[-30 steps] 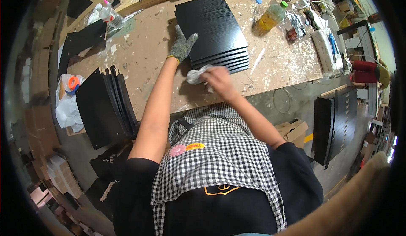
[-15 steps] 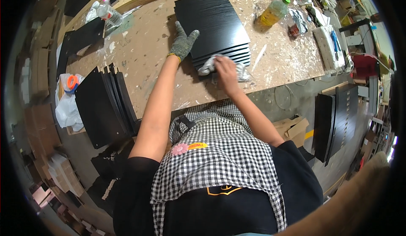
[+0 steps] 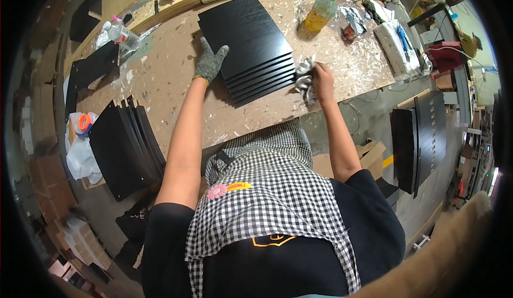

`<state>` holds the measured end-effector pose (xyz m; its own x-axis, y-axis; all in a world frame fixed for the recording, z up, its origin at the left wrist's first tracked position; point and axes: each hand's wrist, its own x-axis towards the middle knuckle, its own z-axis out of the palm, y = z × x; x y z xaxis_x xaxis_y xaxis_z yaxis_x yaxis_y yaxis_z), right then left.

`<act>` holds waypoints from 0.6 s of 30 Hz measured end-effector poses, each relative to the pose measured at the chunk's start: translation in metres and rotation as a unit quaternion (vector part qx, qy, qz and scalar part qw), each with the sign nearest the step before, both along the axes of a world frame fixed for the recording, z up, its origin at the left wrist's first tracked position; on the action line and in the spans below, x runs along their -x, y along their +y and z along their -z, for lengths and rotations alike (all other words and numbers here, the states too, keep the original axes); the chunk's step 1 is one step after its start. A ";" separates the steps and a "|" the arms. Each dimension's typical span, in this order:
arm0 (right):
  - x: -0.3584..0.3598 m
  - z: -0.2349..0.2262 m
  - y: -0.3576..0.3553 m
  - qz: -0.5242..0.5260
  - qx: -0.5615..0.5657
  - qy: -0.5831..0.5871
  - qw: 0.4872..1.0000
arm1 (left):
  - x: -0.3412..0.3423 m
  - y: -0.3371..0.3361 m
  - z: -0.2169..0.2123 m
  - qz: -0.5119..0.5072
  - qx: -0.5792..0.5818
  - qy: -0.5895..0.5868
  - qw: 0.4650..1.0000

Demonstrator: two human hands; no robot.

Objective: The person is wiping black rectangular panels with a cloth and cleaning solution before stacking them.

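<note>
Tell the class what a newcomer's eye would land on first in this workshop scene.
A stack of flat black wooden panels lies fanned on the paint-spattered workbench. The grey-gloved left hand presses on its left edge, while the bare right hand holds a crumpled grey rag at its right corner.

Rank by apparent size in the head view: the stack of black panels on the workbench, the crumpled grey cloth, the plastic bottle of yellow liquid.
1. Stack of black panels, by far the largest.
2. Plastic bottle of yellow liquid.
3. Crumpled grey cloth, held in the right hand.
Bottle and cloth look close in size, so their order is unsure.
</note>
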<state>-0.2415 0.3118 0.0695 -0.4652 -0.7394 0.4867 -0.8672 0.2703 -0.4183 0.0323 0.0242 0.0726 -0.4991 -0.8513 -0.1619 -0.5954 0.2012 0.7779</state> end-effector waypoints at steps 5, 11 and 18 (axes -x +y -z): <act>-0.056 -0.045 -0.002 -0.030 0.026 -0.019 0.999 | 0.011 0.000 -0.012 -0.016 -0.055 0.011 0.998; -0.149 0.012 -0.033 -0.054 -0.081 0.153 0.983 | 0.018 0.014 -0.003 -0.080 -0.010 0.089 0.993; -0.220 0.019 -0.076 -0.347 -0.009 0.146 0.926 | 0.014 0.008 0.004 -0.061 -0.016 0.093 0.994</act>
<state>-0.0211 0.2357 0.0507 0.2749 -0.8200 0.5020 -0.9097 -0.3908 -0.1402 0.0180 0.0319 0.0687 -0.4157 -0.9035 -0.1039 -0.4596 0.1102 0.8813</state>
